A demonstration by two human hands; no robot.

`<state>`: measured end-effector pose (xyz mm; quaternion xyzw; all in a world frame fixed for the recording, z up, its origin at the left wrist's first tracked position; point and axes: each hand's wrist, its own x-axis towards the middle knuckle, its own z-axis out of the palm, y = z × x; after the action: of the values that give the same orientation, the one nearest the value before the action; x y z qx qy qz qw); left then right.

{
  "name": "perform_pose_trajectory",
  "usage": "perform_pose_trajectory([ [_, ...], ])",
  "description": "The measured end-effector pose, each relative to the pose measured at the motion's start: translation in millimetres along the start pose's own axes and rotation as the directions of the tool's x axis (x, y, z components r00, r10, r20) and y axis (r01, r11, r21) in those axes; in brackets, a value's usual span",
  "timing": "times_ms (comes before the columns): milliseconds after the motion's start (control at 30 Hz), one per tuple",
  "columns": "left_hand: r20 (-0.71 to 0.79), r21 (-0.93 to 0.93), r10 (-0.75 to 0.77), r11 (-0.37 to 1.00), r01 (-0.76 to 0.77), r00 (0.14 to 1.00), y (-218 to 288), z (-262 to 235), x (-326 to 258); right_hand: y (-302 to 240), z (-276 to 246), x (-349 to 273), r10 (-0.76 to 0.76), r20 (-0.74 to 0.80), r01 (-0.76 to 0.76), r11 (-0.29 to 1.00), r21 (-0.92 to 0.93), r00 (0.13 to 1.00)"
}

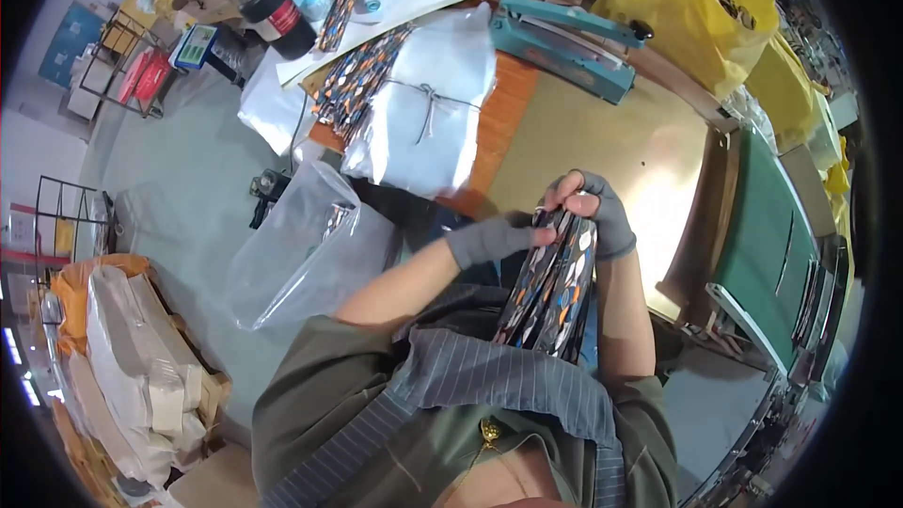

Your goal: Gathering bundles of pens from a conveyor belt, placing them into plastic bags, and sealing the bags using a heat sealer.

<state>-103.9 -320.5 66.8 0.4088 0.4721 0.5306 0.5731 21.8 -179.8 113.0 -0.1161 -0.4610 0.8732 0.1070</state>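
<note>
A bunch of long, narrow dark strips [555, 287] with an orange, blue and white pattern hangs upright in front of my apron. My right hand [602, 212], in a grey fingerless glove, is closed around the top of the bunch with the fingers curled over it. From the left, my left hand [503, 237], gloved the same way, presses its thumb on the strips near their upper end; its other fingers are partly hidden behind. More such strips [365, 75] lie on the table beside a stack of clear plastic bags [435, 99] tied with a dark string.
A teal heat sealer [564, 47] stands at the back of the tan worktop [564, 146]. Yellow bags [691, 14] line the far right, above a green board [767, 245]. An open clear bag [306, 249] stands low on the left. A dark flask [273, 14] is farther back.
</note>
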Motion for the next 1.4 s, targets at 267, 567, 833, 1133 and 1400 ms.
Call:
perform_pose_trajectory([
  [267,-0.528,0.815,0.284,0.432,0.385,0.8,-32.1,-204.8,-62.8,22.1,21.2,18.0,0.024,-0.114,-0.015,0.997,0.077,0.993],
  [567,-0.568,0.407,0.461,0.877,-0.254,0.682,31.2,-36.4,-1.2,27.0,27.3,21.0,0.063,-0.206,-0.058,0.998,0.03,0.977],
  [833,-0.713,0.126,0.047,0.99,0.062,0.699,-24.2,-37.0,85.1,20.6,-41.6,-60.7,-0.041,-0.436,0.178,0.944,0.279,0.899],
  [1133,0.132,0.763,0.572,0.463,-0.451,0.81,46.7,77.8,97.4,47.3,-77.6,-52.6,-0.076,-0.477,0.229,0.935,0.272,0.876],
  [1400,-0.336,0.508,0.452,0.826,-0.245,0.827,-11.8,71.2,32.2,38.0,-23.2,-73.5,0.006,-0.441,0.192,0.894,0.404,0.897],
])
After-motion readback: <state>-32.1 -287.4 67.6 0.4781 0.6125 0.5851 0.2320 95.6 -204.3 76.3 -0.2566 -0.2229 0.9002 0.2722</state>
